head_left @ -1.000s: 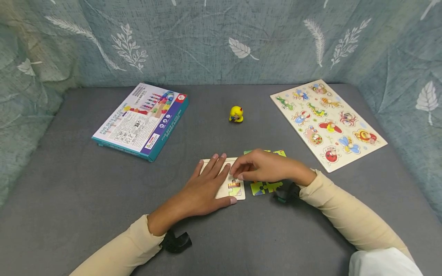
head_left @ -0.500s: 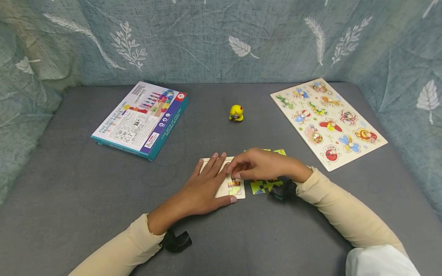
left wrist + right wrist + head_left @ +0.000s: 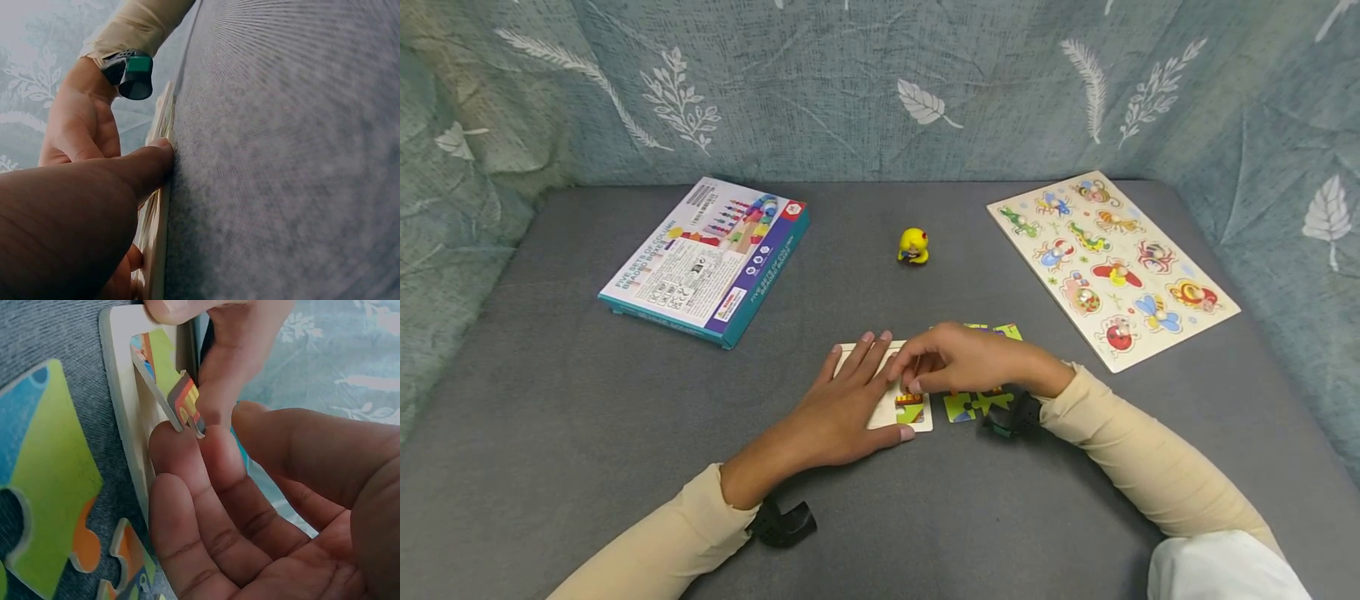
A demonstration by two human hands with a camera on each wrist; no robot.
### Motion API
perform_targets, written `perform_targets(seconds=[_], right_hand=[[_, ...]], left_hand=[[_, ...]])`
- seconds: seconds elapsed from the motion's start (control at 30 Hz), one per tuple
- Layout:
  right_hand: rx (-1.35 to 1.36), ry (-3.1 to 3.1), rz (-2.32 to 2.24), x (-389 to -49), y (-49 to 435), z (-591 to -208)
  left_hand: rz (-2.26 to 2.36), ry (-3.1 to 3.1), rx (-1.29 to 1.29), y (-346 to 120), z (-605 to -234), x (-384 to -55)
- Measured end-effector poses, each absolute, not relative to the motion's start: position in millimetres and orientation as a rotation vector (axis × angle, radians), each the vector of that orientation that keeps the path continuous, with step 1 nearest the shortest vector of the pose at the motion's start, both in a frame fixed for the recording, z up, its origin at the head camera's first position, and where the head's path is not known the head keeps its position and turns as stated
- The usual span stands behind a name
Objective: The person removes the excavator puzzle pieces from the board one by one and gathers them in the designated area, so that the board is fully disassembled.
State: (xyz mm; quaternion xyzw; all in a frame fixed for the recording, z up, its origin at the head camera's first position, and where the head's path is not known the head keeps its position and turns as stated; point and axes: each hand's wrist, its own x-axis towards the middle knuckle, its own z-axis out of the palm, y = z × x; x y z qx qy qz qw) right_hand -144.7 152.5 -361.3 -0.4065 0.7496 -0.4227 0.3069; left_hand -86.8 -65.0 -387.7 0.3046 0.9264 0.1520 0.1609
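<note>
A pale wooden puzzle tray (image 3: 886, 423) lies flat at the middle of the table. My left hand (image 3: 842, 417) rests across it, fingers spread straight and thumb at its near edge. Inside the tray's right side is a green puzzle piece (image 3: 167, 372) with a red and yellow strip. That piece tilts up at one edge, as the right wrist view shows. The curled fingers of my right hand (image 3: 966, 362) hold this raised edge at their tips, with the thumb close by. Much of the tray is hidden beneath my left hand.
Several loose green puzzle pieces (image 3: 959, 408) lie right of the tray, partly under my right hand. Behind stand a yellow toy figure (image 3: 913, 247) and, to the left, a bead-set box (image 3: 700, 262). An insect peg board (image 3: 1112, 268) lies at the right.
My right hand has shifted slightly left over the tray. The green piece at its fingertips now shows stronger colours. My left hand has stayed in place.
</note>
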Motion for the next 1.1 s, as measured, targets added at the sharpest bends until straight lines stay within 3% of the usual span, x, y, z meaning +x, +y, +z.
perform_targets(seconds=[1.1], right_hand=[[-1.062, 2.055, -1.041, -138.8, 157.8, -358.3]], left_hand=[[0.416, 2.637, 0.887, -65.9, -388.7, -87.7]])
